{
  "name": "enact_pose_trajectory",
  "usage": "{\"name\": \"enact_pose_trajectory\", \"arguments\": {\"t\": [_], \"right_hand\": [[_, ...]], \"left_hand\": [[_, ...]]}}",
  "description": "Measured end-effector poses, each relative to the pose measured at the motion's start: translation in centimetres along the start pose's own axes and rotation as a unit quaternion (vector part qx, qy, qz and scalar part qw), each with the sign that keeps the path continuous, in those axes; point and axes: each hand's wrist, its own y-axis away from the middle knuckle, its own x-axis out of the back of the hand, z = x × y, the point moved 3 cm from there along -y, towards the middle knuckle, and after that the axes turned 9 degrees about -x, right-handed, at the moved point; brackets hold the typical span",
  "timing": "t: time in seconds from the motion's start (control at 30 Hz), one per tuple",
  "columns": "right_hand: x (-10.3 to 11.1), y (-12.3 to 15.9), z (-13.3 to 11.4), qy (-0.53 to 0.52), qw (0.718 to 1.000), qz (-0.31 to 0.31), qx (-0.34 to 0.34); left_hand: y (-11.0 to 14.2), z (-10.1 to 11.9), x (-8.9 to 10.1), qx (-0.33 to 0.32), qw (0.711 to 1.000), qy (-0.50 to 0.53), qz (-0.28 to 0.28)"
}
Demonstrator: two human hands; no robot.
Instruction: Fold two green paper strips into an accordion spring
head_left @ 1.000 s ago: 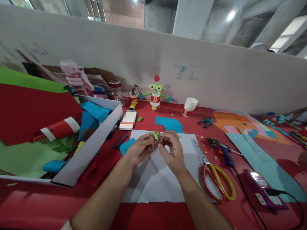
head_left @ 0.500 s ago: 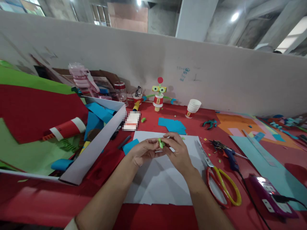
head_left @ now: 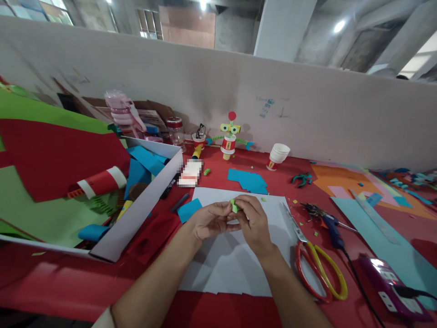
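Observation:
Between my two hands, above a white sheet of paper [head_left: 235, 269], is a small folded strip of light green paper [head_left: 234, 206]. My left hand [head_left: 211, 219] pinches it from the left with thumb and fingers. From the other side the thumb and fingers of my right hand [head_left: 253, 221] close on it too, hiding part of the strip. Beyond the sheet lies a similar folded green paper piece [head_left: 207, 171]. A figure made from a paper cup [head_left: 228, 145], with green folded arms and blue hands, stands against the wall.
Red-and-yellow-handled scissors [head_left: 319, 273], a glue gun [head_left: 331, 228] and a purple power strip [head_left: 392, 287] lie at right. A white box [head_left: 146, 205] of craft pieces stands at left. Stacked paper cups [head_left: 278, 156], pliers [head_left: 301, 180] and blue paper [head_left: 247, 180] are farther back.
The whole view has shifted slightly, so things sit a little farther right. My right fingers have folded down closer over the green strip; both hands still hold it.

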Motion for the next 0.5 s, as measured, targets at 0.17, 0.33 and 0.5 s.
{"name": "enact_pose_trajectory", "arguments": {"t": [0.17, 0.33, 0.5], "right_hand": [[0.1, -0.1, -0.4, 0.01, 1.0, -0.012, -0.011], [0.4, -0.1, -0.9, 0.004, 1.0, -0.008, 0.006], [0.4, 0.0, -1.1, -0.006, 1.0, -0.019, 0.013]], "left_hand": [[0.0, -0.1, -0.1, -0.001, 1.0, 0.012, -0.012], [0.1, -0.2, -0.6, -0.021, 0.999, 0.002, -0.025], [0.1, -0.1, -0.7, -0.034, 0.999, -0.006, -0.029]]}}
